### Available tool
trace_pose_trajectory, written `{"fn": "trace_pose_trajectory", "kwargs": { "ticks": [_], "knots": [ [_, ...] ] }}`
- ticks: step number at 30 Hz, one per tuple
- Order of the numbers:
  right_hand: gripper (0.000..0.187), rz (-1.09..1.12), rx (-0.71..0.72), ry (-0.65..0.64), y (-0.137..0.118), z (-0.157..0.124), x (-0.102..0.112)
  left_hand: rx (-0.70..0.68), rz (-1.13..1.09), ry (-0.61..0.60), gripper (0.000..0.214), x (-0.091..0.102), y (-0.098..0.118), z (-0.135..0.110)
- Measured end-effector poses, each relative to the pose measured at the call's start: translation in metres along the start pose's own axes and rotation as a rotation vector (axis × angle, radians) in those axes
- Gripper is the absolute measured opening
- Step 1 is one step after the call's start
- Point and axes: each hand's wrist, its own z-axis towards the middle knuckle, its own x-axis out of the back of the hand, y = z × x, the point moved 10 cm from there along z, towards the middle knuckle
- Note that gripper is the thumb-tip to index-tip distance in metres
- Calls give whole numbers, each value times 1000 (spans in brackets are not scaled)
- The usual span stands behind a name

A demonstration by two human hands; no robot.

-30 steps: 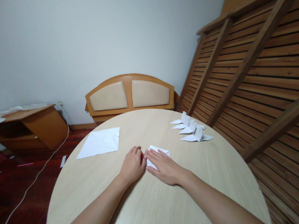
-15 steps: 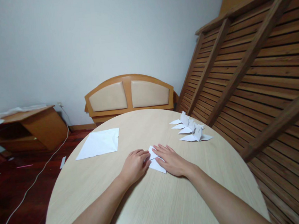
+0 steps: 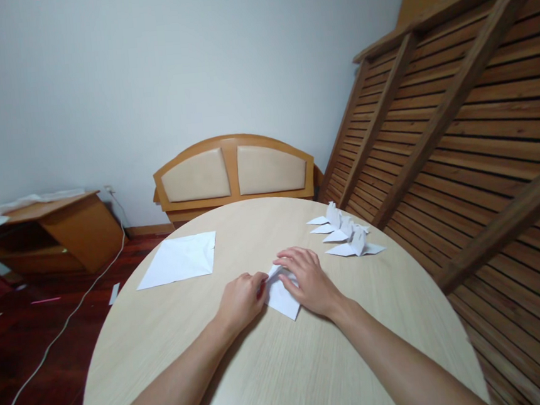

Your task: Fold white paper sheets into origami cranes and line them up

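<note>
A small folded sheet of white paper (image 3: 284,300) lies on the round table between my two hands, one corner pointing toward me and its far part lifted in a fold. My left hand (image 3: 244,300) is closed, thumb and fingers pinching the paper's left edge. From the right, my right hand (image 3: 309,281) curves over the paper, with its fingertips on the raised far fold and the thumb on the near layer. Part of the paper is hidden under the right fingers.
Several folded white paper birds (image 3: 348,236) stand in a row at the table's back right. White paper sheets (image 3: 180,259) lie at the back left of the pale round table (image 3: 266,379). A slatted wooden frame (image 3: 471,122) leans on the right; a cable (image 3: 67,319) crosses the floor.
My right hand has gone from lying flat on the paper to curling its fingers over the fold. The paper has turned slightly and its far part is raised.
</note>
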Motion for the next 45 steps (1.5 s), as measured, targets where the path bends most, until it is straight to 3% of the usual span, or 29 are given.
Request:
{"fn": "trace_pose_trajectory", "kwargs": {
  "ticks": [2,5,10,13,18,22,25,28,34,45],
  "knots": [
    [22,31,33,-4,-6,1,3,21,-20,-1,25,-2,-3,0],
    [21,120,119,-118,-19,-1,-9,29,-103,0,29,-5,-7,1],
    [45,148,149,-231,-21,-8,-30,50,-349,23,45,-7,-13,2],
    [59,158,99,-337,-12,-15,-46,37,-245,48,45,-3,-13,1],
    [63,183,50,-462,-6,-22,-56,-59,2,90,40,0,-9,0],
    [54,169,83,-479,-9,-20,-50,-137,-5,-35,49,-14,-5,0],
    [44,135,93,-457,-6,-18,-43,-59,27,-106,49,-21,-13,-1],
    [38,103,75,-424,1,-17,-36,14,93,-102,56,-20,-19,-2],
    [66,152,24,-466,3,-23,-39,62,119,-108,66,-19,-26,-2],
    [62,195,20,-545,-1,-24,-44,101,150,-170,67,-22,-36,-4]
  ]
}}
